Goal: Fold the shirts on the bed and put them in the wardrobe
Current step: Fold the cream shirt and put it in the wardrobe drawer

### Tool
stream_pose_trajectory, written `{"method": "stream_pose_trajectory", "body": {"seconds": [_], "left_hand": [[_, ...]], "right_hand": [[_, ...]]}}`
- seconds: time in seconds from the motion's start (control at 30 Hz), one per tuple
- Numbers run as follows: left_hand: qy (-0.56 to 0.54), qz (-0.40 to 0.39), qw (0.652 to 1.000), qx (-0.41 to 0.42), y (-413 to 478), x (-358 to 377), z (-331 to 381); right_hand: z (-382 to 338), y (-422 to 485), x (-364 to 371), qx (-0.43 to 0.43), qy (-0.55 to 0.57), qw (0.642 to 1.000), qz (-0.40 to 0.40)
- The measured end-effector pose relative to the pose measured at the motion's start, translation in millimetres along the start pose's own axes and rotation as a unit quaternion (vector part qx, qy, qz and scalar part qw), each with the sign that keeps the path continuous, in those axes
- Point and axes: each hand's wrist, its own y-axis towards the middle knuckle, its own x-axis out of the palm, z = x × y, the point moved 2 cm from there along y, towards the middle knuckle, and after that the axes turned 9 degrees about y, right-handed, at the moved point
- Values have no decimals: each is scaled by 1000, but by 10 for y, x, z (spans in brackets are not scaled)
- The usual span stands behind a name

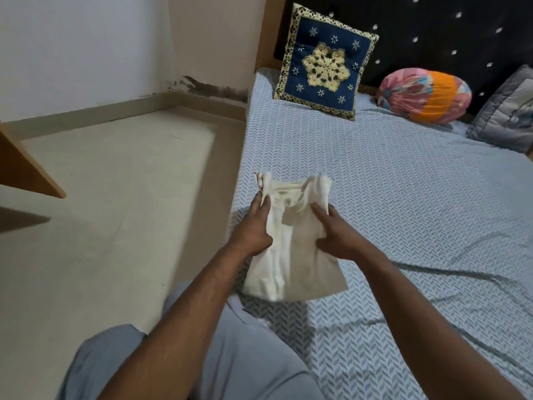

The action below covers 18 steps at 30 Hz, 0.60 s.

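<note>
Head view, item: one cream shirt, folded to a narrow packet, held at the near-left edge of the bed and seemingly lifted just off the patterned sheet, its long axis running away from the person with the collar end farthest off. Left hand clasps the left edge and right hand pinches the right edge, both closed on cloth. Handling, as judged: light, soft, limp and prone to unfolding, best supported along both long edges or from beneath; no wardrobe visible.
</note>
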Motion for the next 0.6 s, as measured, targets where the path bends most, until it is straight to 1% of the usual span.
{"method": "stream_pose_trajectory", "body": {"seconds": [0.13, 0.3, 0.43, 0.6], "left_hand": [[-5, 15, 1000, -21, -116, -633, -456], [33, 61, 996, -59, -714, -1697, -734], [70, 95, 989, -85, -1204, -2553, -695], [116, 150, 974, -121, -1801, -3660, -379]], "right_hand": [[-713, 339, 38, -8, -21, 1000, -6], [-1916, 404, -59, -52, -13, 998, -16], [-2759, 219, -267, -99, -4, 995, -14], [-3878, -107, -847, -142, 9, 990, -22]]}}
